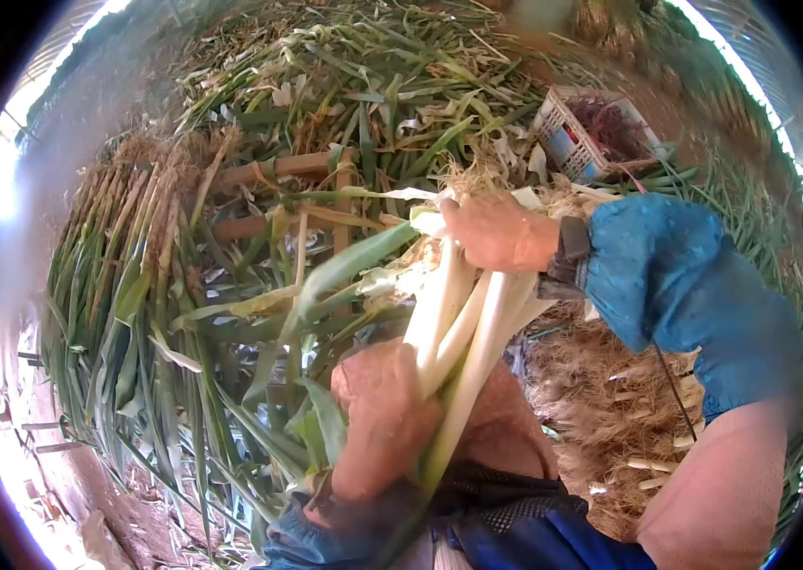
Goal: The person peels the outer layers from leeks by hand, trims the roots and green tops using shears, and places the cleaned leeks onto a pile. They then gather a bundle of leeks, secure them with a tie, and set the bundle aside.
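Several thick white leeks [482,332] stand in a slanting bunch in front of me, root ends up. My left hand [387,408] is closed around their lower shafts. Near the top, my right hand [497,231] is closed at the root ends, its fingers bent over them. A loose green leaf [354,271] hangs away to the left from beside the right hand's fingers. The leeks' lower ends run down to my lap, where my left hand and sleeve partly hide them.
Unpeeled leeks [135,275] lie on a wooden frame [278,171] at the left. Cut leaves [363,85] are heaped behind. A plastic crate [601,133] stands at the back right. Below my right arm lie stacked leeks with brown, hairy roots [601,408].
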Available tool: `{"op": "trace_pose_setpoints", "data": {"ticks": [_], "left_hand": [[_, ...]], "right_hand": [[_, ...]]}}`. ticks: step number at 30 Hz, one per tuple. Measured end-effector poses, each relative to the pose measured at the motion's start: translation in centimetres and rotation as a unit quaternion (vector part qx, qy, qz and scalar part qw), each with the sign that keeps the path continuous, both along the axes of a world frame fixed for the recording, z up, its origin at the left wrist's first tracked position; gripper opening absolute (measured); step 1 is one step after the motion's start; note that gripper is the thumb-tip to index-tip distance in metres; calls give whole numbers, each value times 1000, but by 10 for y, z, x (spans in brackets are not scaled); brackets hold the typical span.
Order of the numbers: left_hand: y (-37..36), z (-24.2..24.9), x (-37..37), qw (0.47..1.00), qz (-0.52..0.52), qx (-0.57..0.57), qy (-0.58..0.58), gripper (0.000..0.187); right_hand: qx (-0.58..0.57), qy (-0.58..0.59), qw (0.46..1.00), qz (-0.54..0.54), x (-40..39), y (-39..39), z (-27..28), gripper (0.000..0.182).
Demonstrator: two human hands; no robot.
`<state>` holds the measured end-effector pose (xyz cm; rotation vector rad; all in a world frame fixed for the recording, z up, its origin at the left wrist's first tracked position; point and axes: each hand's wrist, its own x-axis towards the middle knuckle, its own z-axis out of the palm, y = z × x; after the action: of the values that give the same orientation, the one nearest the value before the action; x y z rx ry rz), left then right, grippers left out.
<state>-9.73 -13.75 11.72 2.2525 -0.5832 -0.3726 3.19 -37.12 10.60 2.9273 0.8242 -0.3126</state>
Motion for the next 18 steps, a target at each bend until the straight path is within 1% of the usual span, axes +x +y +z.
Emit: {"op": "trace_pose_setpoints", "data": {"ticks": [2,5,6,7,8,9,11,12,13,14,15,16,17,18], "left_hand": [[2,1,2,999,4,27,42,52],[5,-9,7,999,8,8,36,53],[6,-10,6,1000,3,2,-1,53],[5,-11,7,999,-2,-2,-45,53],[5,-11,9,996,-1,-5,-89,53],[7,-1,3,999,10,0,50,53],[8,-7,3,1000,8,-5,29,53],[7,-9,7,1000,5,-8,10,53],[5,-6,9,999,-4,22,49,53],[3,-7,10,999,-7,32,23,53],[0,-8,9,999,-11,42,0,52],[-2,-11,8,998,-14,53,-23,52],[-3,-13,6,998,-14,54,-27,52],[-5,-14,3,998,-16,55,-30,52]], "right_hand": [[-42,-55,995,78,19,2,-2,25],[-99,-179,976,81,66,-16,-10,9],[-268,-173,945,71,90,-25,-4,10],[-189,-191,961,-74,122,-47,7,14],[-184,-172,959,-127,140,-70,38,15],[-181,-156,954,-179,157,-91,70,16],[-131,-256,934,-212,169,-108,96,20],[-102,-234,941,-221,172,-109,105,21],[-59,-166,966,-187,167,-95,108,22],[-13,-91,983,-158,162,-81,111,23],[46,37,995,-85,148,-47,103,24],[41,168,983,-59,138,-30,72,35],[35,301,952,-46,128,-13,42,46],[48,289,956,-1,96,9,21,58]]}}
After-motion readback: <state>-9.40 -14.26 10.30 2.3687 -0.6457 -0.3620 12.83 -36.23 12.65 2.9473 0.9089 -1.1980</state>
